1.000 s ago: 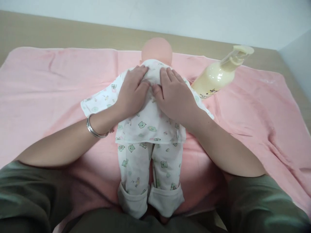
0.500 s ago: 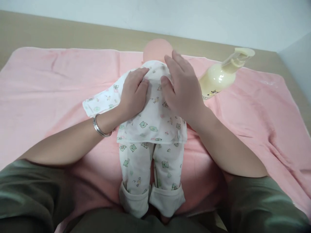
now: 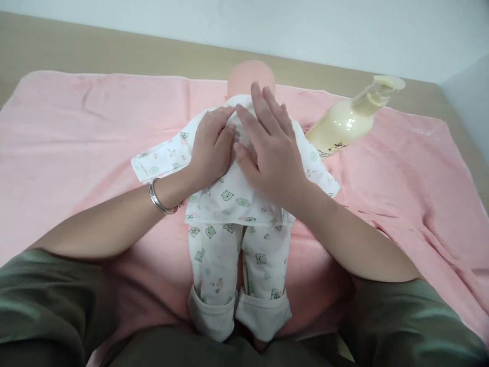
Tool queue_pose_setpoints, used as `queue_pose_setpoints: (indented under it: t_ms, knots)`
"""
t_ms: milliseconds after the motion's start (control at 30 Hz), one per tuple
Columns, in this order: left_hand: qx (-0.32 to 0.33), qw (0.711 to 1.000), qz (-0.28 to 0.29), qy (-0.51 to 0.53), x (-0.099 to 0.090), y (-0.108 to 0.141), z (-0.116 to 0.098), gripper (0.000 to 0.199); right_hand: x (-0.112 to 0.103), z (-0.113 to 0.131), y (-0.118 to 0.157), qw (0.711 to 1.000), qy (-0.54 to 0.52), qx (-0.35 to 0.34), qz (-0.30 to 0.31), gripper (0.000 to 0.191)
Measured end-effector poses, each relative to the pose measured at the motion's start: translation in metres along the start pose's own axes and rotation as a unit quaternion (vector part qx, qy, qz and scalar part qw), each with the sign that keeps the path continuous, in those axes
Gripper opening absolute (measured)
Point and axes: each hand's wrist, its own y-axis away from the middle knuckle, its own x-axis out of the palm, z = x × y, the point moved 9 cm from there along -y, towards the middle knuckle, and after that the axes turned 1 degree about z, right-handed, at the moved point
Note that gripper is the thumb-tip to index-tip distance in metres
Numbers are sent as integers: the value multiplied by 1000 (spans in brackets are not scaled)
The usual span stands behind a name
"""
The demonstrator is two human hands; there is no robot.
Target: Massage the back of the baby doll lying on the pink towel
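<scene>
The doll (image 3: 241, 209) is laid face down on the pink blanket (image 3: 69, 130). Its upper back is covered by the left hand (image 3: 211, 145), fingers close together; the right hand (image 3: 273, 155), fingers spread, has been shifted inward over it, though contact cannot be confirmed. Both seem engaged there.

Doll (image 3: 240, 214) lay extended at mid-view, back apparently uppermost, smooth pink head (image 3: 246, 74) toward 12 o'clock, legs toward 6. White printed top (image 3: 235, 188) and trousers (image 3: 214, 260) were on; sleeves (image 3: 160, 160) spread toward 8 and 4, trouser cuffs (image 3: 214, 316) turned up.
</scene>
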Motion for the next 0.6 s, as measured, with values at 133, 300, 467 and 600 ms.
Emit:
queue_pose_setpoints:
  t_ms: [133, 300, 467, 600]
  knots:
    - [-4, 1000, -16, 21, -4, -1, -2, 23, 11, 0, 1, 997, -7, 10, 70, 59]
    - [-2, 999, -32, 32, -6, -1, -6, 19, -2, 0, -1, 1000, -16, 17, 13, 57]
    - [-14, 999, -31, 19, -6, -2, -4, 29, 5, 1, 2, 998, 15, 21, 55, 55]
    - [-1, 999, -33, 27, -6, -1, -2, 22, -13, 6, 3, 999, 36, 3, -14, 55]
